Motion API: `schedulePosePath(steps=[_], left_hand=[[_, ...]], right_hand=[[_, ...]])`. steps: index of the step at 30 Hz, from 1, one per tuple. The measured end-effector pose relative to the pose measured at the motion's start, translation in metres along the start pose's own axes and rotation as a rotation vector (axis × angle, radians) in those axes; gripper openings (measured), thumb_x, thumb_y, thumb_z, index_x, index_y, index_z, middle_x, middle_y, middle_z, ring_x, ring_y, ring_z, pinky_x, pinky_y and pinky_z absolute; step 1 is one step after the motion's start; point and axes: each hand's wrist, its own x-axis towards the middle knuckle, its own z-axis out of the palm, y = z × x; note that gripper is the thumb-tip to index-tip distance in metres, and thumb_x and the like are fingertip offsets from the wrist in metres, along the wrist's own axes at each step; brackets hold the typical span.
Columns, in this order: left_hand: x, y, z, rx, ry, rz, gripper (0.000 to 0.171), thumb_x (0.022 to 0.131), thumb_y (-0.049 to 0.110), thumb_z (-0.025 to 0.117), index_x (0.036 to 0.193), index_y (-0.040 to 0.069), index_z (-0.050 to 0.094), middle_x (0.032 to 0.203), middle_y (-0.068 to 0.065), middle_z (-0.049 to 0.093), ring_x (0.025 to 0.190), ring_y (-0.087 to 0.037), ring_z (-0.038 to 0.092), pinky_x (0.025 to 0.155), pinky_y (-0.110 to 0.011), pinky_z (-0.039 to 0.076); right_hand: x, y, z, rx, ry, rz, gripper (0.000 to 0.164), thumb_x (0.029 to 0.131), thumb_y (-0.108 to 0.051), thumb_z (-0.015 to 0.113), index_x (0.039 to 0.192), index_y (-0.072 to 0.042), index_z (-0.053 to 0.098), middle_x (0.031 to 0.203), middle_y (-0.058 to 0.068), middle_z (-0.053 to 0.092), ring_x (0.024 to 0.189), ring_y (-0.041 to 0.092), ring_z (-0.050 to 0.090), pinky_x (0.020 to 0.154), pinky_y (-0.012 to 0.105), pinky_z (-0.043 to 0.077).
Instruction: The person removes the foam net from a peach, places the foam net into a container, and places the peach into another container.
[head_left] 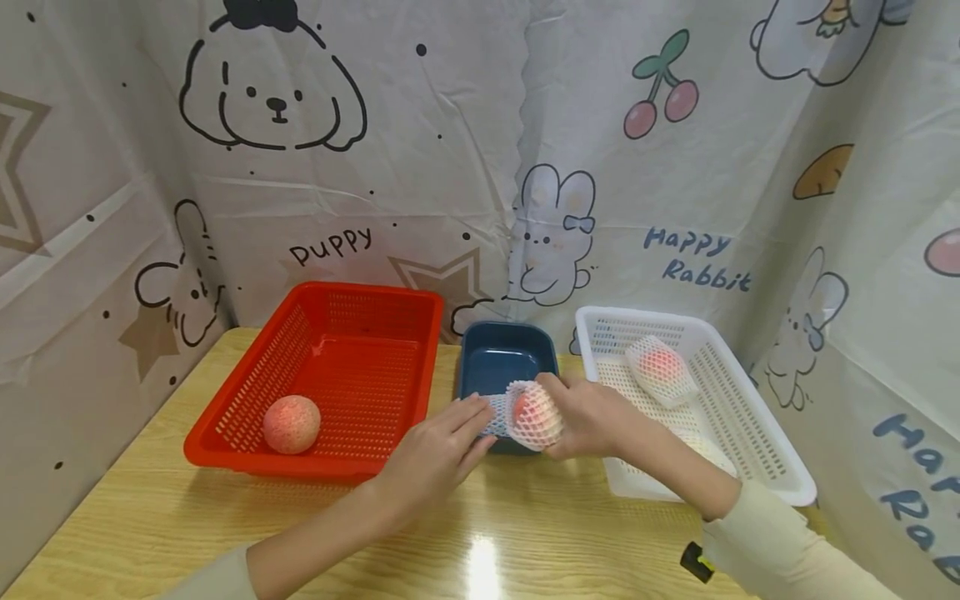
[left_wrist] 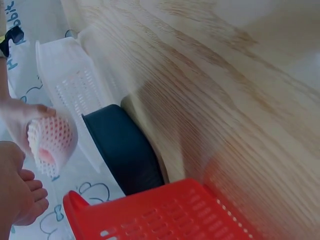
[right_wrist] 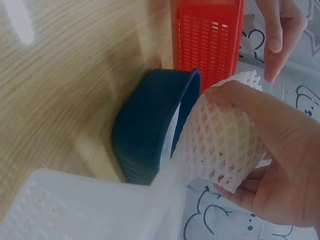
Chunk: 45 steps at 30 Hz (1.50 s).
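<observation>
My right hand grips a peach in a white foam net, fingers and thumb around its side, above the front of a dark blue container. In the right wrist view the net still wraps the peach, and its loose end spreads past the thumb. My left hand hovers just left of the peach, fingers extended and holding nothing; a gap separates them in the right wrist view. White netting shows between the left fingertips and the peach, over the blue container.
A red basket at left holds one bare peach. In the white basket at right lies a netted peach, and another netted item is partly hidden by my right forearm. A printed curtain stands behind the wooden table.
</observation>
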Motion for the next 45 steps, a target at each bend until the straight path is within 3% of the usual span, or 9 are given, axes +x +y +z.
schedulePosePath(steps=[7, 14, 19, 26, 37, 45], left_hand=[[-0.012, -0.003, -0.011, 0.044, -0.005, -0.018, 0.038, 0.087, 0.014, 0.079, 0.119, -0.003, 0.07, 0.124, -0.016, 0.067, 0.117, -0.031, 0.063, 0.096, -0.042, 0.051], [-0.025, -0.006, -0.014, 0.058, 0.004, -0.05, 0.041, 0.085, 0.016, 0.079, 0.119, -0.005, 0.07, 0.124, -0.019, 0.066, 0.116, -0.032, 0.063, 0.096, -0.044, 0.051], [-0.031, -0.005, -0.02, 0.082, -0.05, -0.107, 0.046, 0.085, 0.021, 0.081, 0.12, -0.006, 0.068, 0.126, -0.021, 0.065, 0.118, -0.034, 0.062, 0.1, -0.046, 0.047], [-0.041, -0.006, -0.025, 0.101, -0.067, -0.12, 0.05, 0.087, 0.024, 0.077, 0.122, -0.009, 0.066, 0.128, -0.025, 0.062, 0.119, -0.038, 0.06, 0.1, -0.049, 0.047], [-0.056, 0.0, -0.035, 0.153, -0.158, -0.203, 0.057, 0.089, 0.029, 0.076, 0.126, -0.012, 0.061, 0.131, -0.028, 0.058, 0.122, -0.041, 0.057, 0.101, -0.05, 0.046], [-0.067, 0.0, -0.044, 0.195, -0.146, -0.215, 0.055, 0.094, 0.031, 0.068, 0.125, -0.013, 0.061, 0.13, -0.029, 0.059, 0.12, -0.042, 0.058, 0.099, -0.051, 0.048]], right_hand=[[-0.003, -0.011, 0.005, -0.011, -0.022, -0.028, 0.09, 0.06, -0.039, 0.091, 0.132, -0.007, 0.048, 0.093, 0.008, 0.059, 0.07, 0.016, 0.057, 0.054, 0.029, 0.052], [-0.003, -0.017, 0.008, -0.02, -0.063, -0.01, 0.093, 0.059, -0.041, 0.091, 0.134, -0.007, 0.048, 0.095, 0.008, 0.058, 0.072, 0.017, 0.056, 0.057, 0.03, 0.052], [-0.006, -0.021, 0.012, -0.025, -0.056, -0.033, 0.093, 0.058, -0.042, 0.091, 0.133, -0.006, 0.049, 0.095, 0.008, 0.057, 0.072, 0.019, 0.058, 0.058, 0.034, 0.054], [-0.011, -0.024, 0.017, -0.009, -0.061, -0.066, 0.09, 0.058, -0.041, 0.092, 0.13, -0.006, 0.05, 0.097, 0.009, 0.058, 0.074, 0.02, 0.061, 0.06, 0.033, 0.055], [-0.014, -0.028, 0.024, -0.012, -0.076, -0.101, 0.09, 0.059, -0.04, 0.092, 0.131, -0.005, 0.051, 0.099, 0.011, 0.06, 0.075, 0.021, 0.061, 0.062, 0.03, 0.055], [-0.016, -0.033, 0.026, -0.01, -0.117, -0.08, 0.09, 0.059, -0.04, 0.092, 0.131, -0.007, 0.05, 0.098, 0.009, 0.059, 0.073, 0.019, 0.059, 0.062, 0.031, 0.055]])
